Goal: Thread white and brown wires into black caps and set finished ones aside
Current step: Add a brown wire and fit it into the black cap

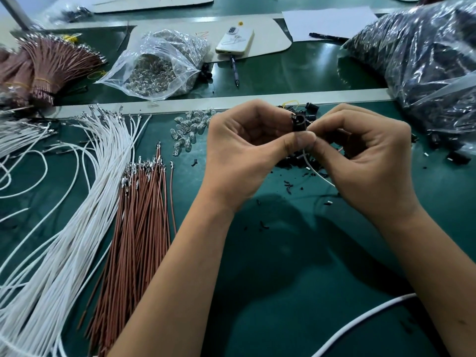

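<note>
Left hand [247, 148]: thumb and fingers pinching a black cap [299, 121], held above the green mat [283, 266]. Right hand [365, 161]: fingertips pinching a white wire [313, 169] at the cap's underside. Loose white wires [85, 181] and brown wires [140, 210]: fanned out left.

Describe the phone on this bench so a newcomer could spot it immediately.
Start at the clear bag of glass bulbs at the top centre. Just right of it, on a pale card sheet, lies the white phone, the only flat white slab there, with a pen below it.
</note>
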The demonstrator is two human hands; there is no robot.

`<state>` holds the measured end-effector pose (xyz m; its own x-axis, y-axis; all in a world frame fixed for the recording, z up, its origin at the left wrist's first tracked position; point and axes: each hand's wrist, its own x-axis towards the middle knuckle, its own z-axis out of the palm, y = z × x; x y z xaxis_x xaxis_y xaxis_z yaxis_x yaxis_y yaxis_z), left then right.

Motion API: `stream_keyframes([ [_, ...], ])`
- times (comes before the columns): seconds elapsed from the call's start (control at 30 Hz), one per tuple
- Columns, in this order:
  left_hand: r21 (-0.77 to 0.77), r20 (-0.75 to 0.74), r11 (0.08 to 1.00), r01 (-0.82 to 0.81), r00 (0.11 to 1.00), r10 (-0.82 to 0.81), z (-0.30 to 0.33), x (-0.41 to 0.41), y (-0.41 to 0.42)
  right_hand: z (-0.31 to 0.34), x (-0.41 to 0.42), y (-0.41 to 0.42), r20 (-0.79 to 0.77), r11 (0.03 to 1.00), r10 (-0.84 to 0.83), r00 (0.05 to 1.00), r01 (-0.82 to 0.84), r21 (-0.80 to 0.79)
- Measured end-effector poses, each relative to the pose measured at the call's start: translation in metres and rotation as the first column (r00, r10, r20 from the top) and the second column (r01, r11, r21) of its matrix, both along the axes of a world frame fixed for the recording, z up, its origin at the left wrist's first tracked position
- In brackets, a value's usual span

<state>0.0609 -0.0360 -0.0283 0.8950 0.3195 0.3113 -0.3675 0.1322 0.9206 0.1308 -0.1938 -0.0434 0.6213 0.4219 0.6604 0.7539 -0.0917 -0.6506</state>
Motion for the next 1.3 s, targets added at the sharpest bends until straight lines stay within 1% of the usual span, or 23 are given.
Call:
stream_keyframes([
  [0.2, 0.004, -0.010, 1.000, 0.012, 1.000, -0.012, -0.0019, -0.0003, 0.0014, -0.0008, 0.0015, -0.0009, -0.113, 0.997, 0.083, 0.990, -0.083, 0.001],
  [0.3, 0.007, -0.001, 1.000, 0.027, 1.000, -0.027, -0.0020, -0.0003, 0.0023, -0.0010, 0.0037, -0.0015, -0.132, 0.995, 0.096, 0.987, -0.098, -0.013],
  [0.47, 0.042, 0.024, 0.998, 0.055, 0.998, -0.056, -0.0020, -0.0003, 0.0030, -0.0009, 0.0056, -0.0011, -0.093, 0.995, 0.101, 0.991, -0.102, -0.014],
  [0.67, 0.063, 0.050, 0.996, 0.067, 0.996, -0.070, -0.0021, -0.0002, 0.0019, -0.0023, 0.0061, -0.0045, -0.037, 0.997, 0.044, 0.998, -0.046, -0.059],
  [0.93, 0.064, 0.090, 0.995, 0.079, 0.992, -0.085, -0.0029, 0.0005, 0.0020, 0.0027, 0.0011, -0.0020, 0.082, 0.999, 0.015, 0.997, -0.012, -0.030],
  [1.13, 0.027, 0.083, 0.995, 0.095, 0.992, -0.097, -0.0040, 0.0007, 0.0023, 0.0015, 0.0038, -0.0012, 0.079, 1.000, 0.020, 0.997, -0.019, -0.021],
  [1.3, 0.031, 0.094, 0.994, 0.100, 0.990, -0.103, -0.0040, 0.0004, 0.0020, 0.0020, 0.0038, -0.0016, 0.077, 1.000, 0.023, 0.997, -0.021, -0.017],
])
